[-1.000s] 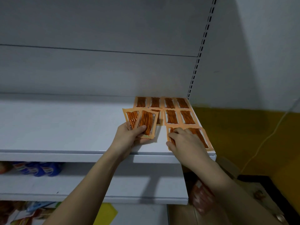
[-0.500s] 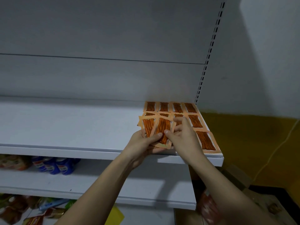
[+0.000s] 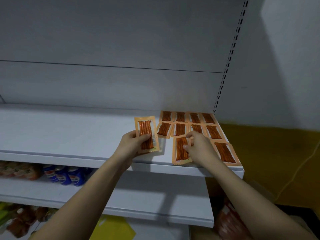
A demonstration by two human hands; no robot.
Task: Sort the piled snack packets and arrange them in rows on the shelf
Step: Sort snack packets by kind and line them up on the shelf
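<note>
I am filling the front row on the shelf [image 3: 69, 132]. My right hand [image 3: 199, 148] pinches an orange snack packet [image 3: 181, 150] lying flat at the shelf's front edge, squaring it up. At its nine o'clock, my left hand [image 3: 133, 146] grips a spare packet [image 3: 147, 134], held above the shelf. That one belongs next, I judge, just left of the laid one.

Left hand [image 3: 133, 144] raised, fingers curled gripping; right hand [image 3: 199, 148] lowered, fingertips pinching.

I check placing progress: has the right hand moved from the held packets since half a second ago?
Yes. The right hand went rightward, now on the front-row packet at the shelf edge.
</note>
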